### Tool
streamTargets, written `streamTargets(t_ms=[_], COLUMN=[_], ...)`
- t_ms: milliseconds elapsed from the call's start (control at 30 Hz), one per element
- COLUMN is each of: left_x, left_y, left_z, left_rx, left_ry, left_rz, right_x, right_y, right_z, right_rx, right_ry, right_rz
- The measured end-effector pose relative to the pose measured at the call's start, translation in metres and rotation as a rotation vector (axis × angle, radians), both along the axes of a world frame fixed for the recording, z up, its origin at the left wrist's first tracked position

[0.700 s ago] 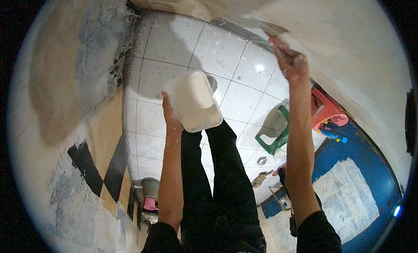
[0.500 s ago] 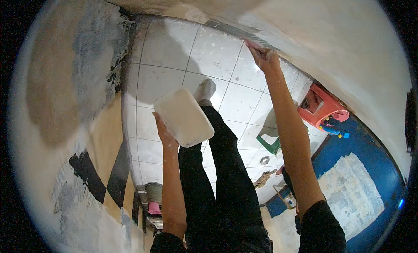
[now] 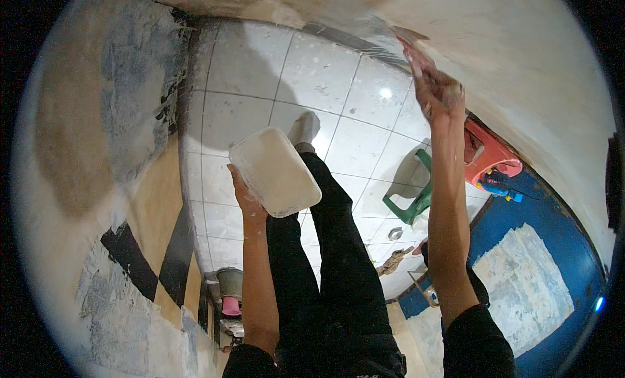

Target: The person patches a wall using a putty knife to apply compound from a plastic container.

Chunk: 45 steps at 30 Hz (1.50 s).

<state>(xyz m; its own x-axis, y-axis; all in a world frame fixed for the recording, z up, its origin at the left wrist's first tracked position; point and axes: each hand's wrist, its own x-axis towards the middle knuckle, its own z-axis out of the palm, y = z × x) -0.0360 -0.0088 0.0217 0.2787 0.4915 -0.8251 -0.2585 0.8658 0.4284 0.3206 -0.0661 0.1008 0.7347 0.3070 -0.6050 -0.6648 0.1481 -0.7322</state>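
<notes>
My left hand grips the side of a white, round-cornered plastic tub, held above the floor in front of my legs. Its pale surface faces me, and most of my fingers are hidden behind it. Out to the far right, my right hand is closed, its fingers pointing at the plastered wall. A thin, flat scraper shows at the fingertips against the wall; motion blurs it and its handle is hidden.
White floor tiles carry pale splatters. On the right are a green plastic stool, a red plastic stool and a blue patched surface. A grey bucket and pink cup stand lower left. Another person's hand shows partly behind my right forearm.
My right hand has moved right and a little nearer along the wall, its wrist turning. The tub in my left hand has barely shifted.
</notes>
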Motion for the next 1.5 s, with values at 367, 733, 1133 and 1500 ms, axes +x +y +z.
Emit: streamTargets(t_ms=[367, 733, 1133, 1500], left_x=[0.003, 0.008, 0.012, 0.014], left_y=[0.005, 0.006, -0.003, 0.006], left_z=[0.014, 0.046, 0.033, 0.046], left_rx=[0.116, -0.11, 0.091, 0.156], left_ry=[-0.008, -0.283, -0.088, 0.104], left_rz=[-0.051, 0.258, -0.013, -0.051], right_x=[0.028, 0.038, 0.082, -0.015], right_y=[0.035, -0.012, -0.032, -0.023], right_z=[-0.084, -0.153, -0.2, -0.044], right_rx=[0.261, 0.248, -0.377, 0.064], right_ry=[0.182, 0.462, -1.053, 0.376], right_rz=[-0.169, -0.092, 0.778, -0.225])
